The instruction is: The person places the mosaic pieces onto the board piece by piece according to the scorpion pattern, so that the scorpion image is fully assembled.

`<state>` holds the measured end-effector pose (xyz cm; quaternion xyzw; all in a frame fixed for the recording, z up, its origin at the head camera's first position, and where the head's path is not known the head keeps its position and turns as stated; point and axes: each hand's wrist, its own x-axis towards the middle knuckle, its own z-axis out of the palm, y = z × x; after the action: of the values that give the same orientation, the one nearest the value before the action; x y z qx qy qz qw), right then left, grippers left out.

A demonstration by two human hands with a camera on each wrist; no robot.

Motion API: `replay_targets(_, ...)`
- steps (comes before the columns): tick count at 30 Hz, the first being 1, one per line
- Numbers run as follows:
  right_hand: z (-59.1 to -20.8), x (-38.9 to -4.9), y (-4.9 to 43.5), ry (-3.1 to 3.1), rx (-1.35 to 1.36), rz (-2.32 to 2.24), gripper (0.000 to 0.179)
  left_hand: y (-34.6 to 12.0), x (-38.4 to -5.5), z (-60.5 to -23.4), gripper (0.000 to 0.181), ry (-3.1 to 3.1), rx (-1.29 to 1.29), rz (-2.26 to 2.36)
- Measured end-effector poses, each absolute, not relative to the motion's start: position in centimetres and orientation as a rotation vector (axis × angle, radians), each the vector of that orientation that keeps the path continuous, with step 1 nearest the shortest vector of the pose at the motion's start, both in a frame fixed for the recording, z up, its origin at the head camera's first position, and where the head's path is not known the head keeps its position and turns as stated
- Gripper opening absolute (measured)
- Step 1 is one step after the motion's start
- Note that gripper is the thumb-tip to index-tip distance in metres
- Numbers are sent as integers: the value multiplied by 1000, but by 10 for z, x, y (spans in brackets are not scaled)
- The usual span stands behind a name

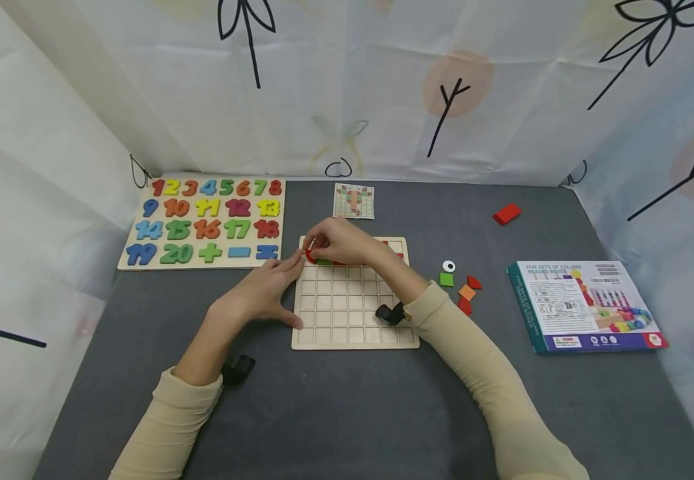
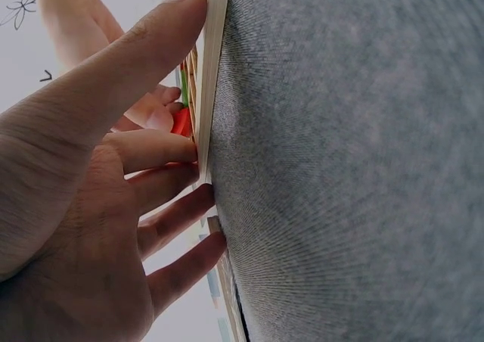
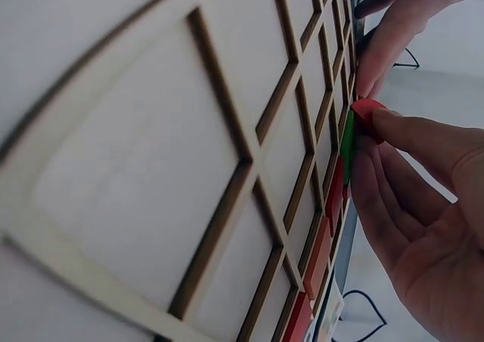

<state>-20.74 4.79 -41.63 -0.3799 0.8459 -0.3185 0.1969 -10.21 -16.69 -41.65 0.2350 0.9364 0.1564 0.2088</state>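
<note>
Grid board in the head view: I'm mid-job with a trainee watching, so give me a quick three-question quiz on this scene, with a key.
1. Multiple choice: what colour is the piece pinched by the right hand? A) green, B) red, C) white.
2. True or false: the left hand is touching the grid board.
3. Open: in the head view, what lies just beyond the far edge of the grid board?

Key:
1. B, a red piece.
2. True, at its left edge.
3. A small printed card.
</note>
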Motion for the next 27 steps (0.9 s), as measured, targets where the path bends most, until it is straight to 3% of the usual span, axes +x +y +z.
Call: replay_targets(27,-415,-203,47,2442,-1037,-776,15,-166,-101,-415,131,2605,641,434)
